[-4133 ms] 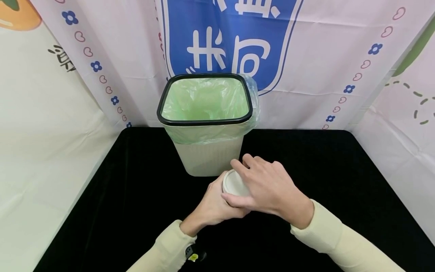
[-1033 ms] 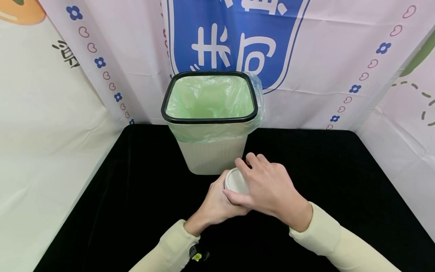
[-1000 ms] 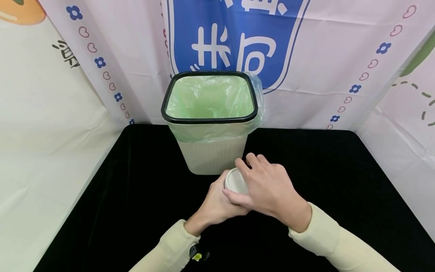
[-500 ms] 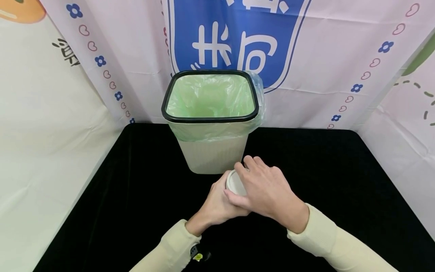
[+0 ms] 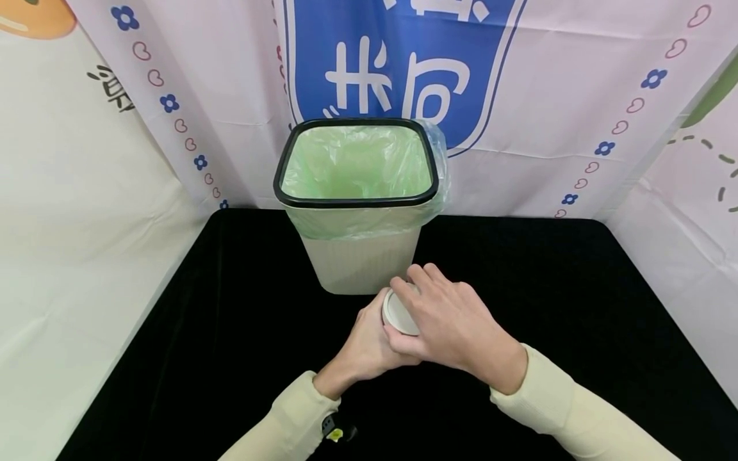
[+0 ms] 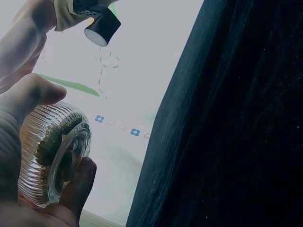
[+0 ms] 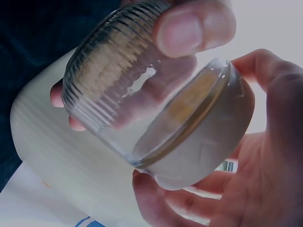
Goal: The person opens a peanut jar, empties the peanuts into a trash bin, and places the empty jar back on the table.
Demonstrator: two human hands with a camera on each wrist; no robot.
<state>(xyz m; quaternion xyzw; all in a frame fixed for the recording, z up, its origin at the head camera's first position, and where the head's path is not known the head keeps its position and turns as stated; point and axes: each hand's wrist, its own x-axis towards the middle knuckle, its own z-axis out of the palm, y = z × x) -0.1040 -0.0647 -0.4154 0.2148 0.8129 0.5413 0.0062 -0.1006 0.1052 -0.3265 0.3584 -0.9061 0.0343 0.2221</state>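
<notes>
A clear ribbed glass jar [image 7: 111, 78] with a white lid [image 5: 398, 315] is held up in front of the bin. My left hand [image 5: 369, 342] grips the jar's body from the left. In the left wrist view, its thumb and a finger lie around the glass [image 6: 33, 161], and something brown and dark shows inside near the base. My right hand [image 5: 458, 323] holds the lid from above, thumb on the near side and fingers bent over the far side. The right wrist view has the lid seated on the jar's mouth, with these fingers spread around its edge.
A pale waste bin [image 5: 366, 266] with a black rim [image 5: 354, 203] and a green liner bag [image 5: 357, 163] stands just beyond my hands. Black cloth [image 5: 259, 333] covers the table. Printed white curtains [image 5: 553, 96] enclose the back and sides.
My right hand has turned slightly on the lid: its fingertips moved left and its thumb came closer to the edge. My left hand keeps its grip on the jar.
</notes>
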